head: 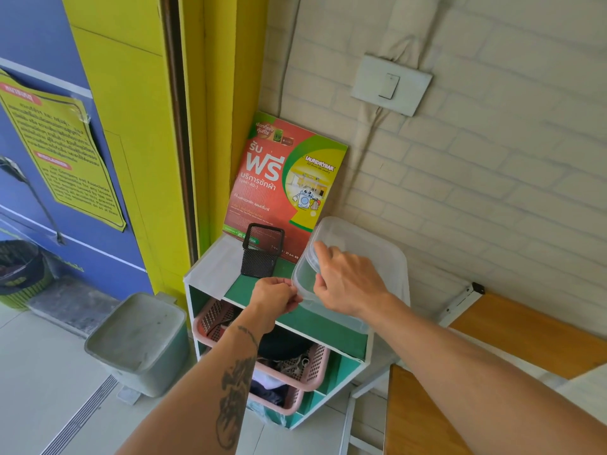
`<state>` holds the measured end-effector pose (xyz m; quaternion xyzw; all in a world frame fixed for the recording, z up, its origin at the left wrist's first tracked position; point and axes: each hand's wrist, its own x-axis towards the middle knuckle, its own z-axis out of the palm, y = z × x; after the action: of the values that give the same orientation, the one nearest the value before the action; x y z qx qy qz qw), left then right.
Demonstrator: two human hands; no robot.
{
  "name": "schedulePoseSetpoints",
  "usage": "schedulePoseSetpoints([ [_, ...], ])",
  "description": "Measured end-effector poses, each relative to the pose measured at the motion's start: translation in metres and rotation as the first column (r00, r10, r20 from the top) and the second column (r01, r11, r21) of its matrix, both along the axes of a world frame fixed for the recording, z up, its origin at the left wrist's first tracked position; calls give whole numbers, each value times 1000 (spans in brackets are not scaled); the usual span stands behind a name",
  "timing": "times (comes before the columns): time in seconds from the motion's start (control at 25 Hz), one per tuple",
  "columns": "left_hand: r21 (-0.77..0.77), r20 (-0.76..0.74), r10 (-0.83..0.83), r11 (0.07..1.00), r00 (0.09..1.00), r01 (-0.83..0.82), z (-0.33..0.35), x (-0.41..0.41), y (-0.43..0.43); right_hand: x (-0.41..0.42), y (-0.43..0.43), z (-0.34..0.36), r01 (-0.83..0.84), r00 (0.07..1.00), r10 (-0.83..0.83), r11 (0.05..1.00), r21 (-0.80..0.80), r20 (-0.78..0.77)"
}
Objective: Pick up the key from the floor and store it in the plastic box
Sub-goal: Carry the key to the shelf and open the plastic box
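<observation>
Right hand: the right hand [348,284] lies on top of the plastic box [354,280], fingers pinching the near-left rim of the lid [325,238] and lifting it.
Left hand: the left hand [276,298] is clenched, fingertips pressed together just at the left corner of the box; it probably holds the key, but the key itself is hidden and I cannot tell for sure.
Key relation: the opening under the lifted lid is just to the right of the left hand, so this hand is the nearer one for the drop.
Box position: on the right front part of the shelf unit [210,274], against the brick wall.
Box axis: its long side seems to run from the front edge of the shelf top toward the wall.
Neighbours: a black mesh cup [261,254] stands at the back, left of the box; pink baskets [305,372] sit in the shelves below.
</observation>
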<state>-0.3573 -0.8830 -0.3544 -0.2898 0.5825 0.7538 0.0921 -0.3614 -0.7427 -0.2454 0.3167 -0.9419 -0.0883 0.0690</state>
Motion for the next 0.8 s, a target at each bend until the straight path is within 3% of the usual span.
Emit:
schedulePoseSetpoints([
  [0.24, 5, 41, 41, 999, 998, -41, 4, 0, 3, 2, 40, 1, 174, 983, -166, 978, -117, 81],
  [0.4, -36, 34, 49, 998, 998, -48, 8, 2, 5, 6, 54, -3, 139, 990, -129, 973, -186, 61],
  [0.56, -252, 20, 9, 968, 1000, -4, 20, 5, 6, 10, 44, -1, 120, 992, -111, 972, -200, 53],
  [0.68, -499, -38, -10, 866, 999, -10, 37, 7, 9, 14, 42, 2, 117, 993, -116, 968, -224, 17],
  [0.8, -410, -168, 28, 907, 985, -96, 56, 0, 15, 17, 45, 3, 83, 996, -89, 975, -206, -19],
])
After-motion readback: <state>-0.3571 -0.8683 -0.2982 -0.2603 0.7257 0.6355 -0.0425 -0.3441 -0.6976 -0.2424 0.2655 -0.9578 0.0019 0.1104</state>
